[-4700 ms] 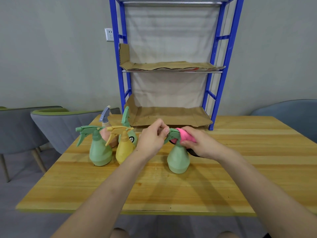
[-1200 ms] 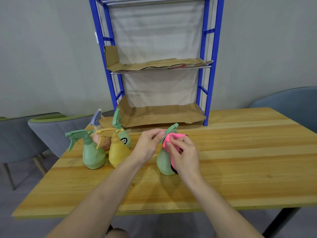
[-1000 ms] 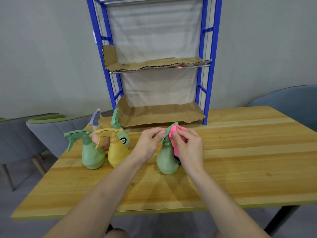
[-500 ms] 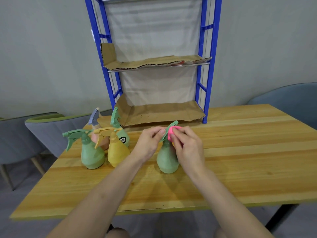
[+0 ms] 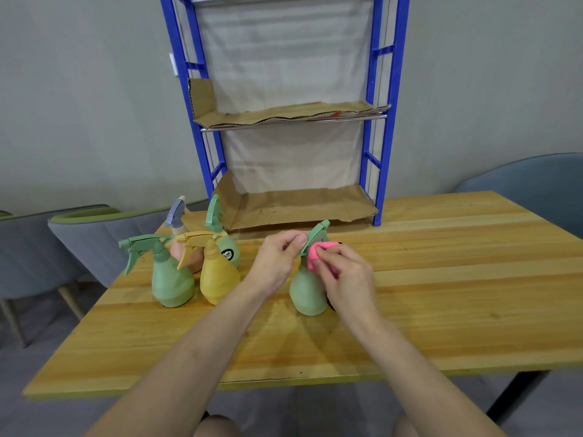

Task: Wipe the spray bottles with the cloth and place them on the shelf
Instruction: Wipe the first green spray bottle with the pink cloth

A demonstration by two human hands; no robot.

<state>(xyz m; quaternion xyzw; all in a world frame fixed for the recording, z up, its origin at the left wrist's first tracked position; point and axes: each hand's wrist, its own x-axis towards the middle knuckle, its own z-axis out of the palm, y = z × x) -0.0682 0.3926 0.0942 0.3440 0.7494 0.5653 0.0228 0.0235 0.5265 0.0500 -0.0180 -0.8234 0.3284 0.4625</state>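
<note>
My left hand (image 5: 277, 260) pinches the trigger head of the pale green plastic spray bottle (image 5: 307, 291) standing on the wooden counter (image 5: 441, 294); my right hand (image 5: 345, 275) presses the pink cloth (image 5: 315, 252) against its neck.

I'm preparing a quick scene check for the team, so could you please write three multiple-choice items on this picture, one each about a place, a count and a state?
1. Where is the pink cloth?
A. on the shelf
B. in the right hand
C. on a chair

2. How many spray bottles stand on the table?
A. three
B. five
C. seven

3. The shelf holds:
A. no bottles
B. one bottle
C. two bottles

Answers: B, the right hand presses it to the green bottle, whose nozzle the left hand holds; B, four at left plus that one; A, only cardboard lies there.
</note>
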